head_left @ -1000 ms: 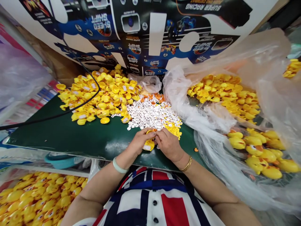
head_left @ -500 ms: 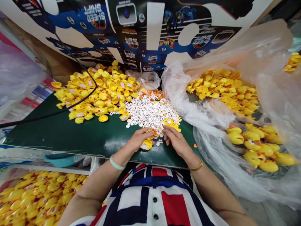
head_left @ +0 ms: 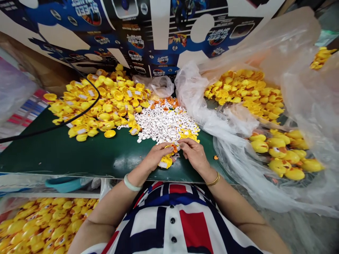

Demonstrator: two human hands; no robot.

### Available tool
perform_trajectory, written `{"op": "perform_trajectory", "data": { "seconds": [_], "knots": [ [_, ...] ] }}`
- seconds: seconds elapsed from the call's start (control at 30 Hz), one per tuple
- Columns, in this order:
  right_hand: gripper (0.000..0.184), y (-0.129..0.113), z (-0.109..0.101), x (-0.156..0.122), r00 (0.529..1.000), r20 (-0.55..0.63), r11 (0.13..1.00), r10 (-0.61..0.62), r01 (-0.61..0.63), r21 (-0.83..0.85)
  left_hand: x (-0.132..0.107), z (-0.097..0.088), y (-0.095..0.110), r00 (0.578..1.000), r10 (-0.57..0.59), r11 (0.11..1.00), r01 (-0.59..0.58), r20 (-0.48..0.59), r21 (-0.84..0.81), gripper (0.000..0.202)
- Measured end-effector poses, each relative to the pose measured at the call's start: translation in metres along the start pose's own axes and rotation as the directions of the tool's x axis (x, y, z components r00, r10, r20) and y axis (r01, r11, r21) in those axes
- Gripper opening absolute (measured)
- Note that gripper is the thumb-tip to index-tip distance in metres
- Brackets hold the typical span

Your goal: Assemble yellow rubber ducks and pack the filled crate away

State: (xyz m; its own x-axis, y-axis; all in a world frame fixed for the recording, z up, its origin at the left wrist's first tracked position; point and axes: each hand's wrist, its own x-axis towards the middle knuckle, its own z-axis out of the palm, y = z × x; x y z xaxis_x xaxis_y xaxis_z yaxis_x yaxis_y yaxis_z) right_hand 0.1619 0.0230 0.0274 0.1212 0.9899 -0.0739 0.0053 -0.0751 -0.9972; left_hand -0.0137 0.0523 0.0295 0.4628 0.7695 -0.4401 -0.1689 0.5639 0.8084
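Printed carton board (head_left: 159,38) rises behind a dark green worktop (head_left: 60,151), and on it we see a heap of yellow rubber duck shells (head_left: 106,102) beside a mound of small white eye pieces (head_left: 161,123). The person's left hand (head_left: 159,157) has its fingers curled shut around a yellow duck part (head_left: 166,162), which sits low on the worktop at the mound's near edge. The right hand (head_left: 194,155) brings thumb and forefinger together at the part's upper side, near an orange bit (head_left: 173,148); what they pinch is too small for us to tell. We judge the loose pieces the weak spot: a slip of those fingertips could flick the orange bit away, and a knuckle nudging the mound could scatter eyes across the worktop. The black cable (head_left: 79,113) draped over the shells could also snag a wrist, dragging ducks toward the loose plastic bag (head_left: 238,123) on the right.
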Motion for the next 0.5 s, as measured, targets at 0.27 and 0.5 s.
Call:
{"op": "perform_trajectory", "data": {
  "seconds": [0.27,0.5],
  "knots": [
    [0.025,0.0,0.007,0.004,0.996,-0.066,0.976,0.058,-0.043,0.213,0.0,0.003,-0.002,0.999,0.019,1.0,-0.019,-0.03,0.018,0.037],
    [0.034,0.007,0.018,0.006,0.978,-0.033,0.912,0.205,-0.178,0.37,0.001,0.01,-0.006,0.998,0.046,0.999,-0.046,-0.036,0.006,0.04]
  ]
}}
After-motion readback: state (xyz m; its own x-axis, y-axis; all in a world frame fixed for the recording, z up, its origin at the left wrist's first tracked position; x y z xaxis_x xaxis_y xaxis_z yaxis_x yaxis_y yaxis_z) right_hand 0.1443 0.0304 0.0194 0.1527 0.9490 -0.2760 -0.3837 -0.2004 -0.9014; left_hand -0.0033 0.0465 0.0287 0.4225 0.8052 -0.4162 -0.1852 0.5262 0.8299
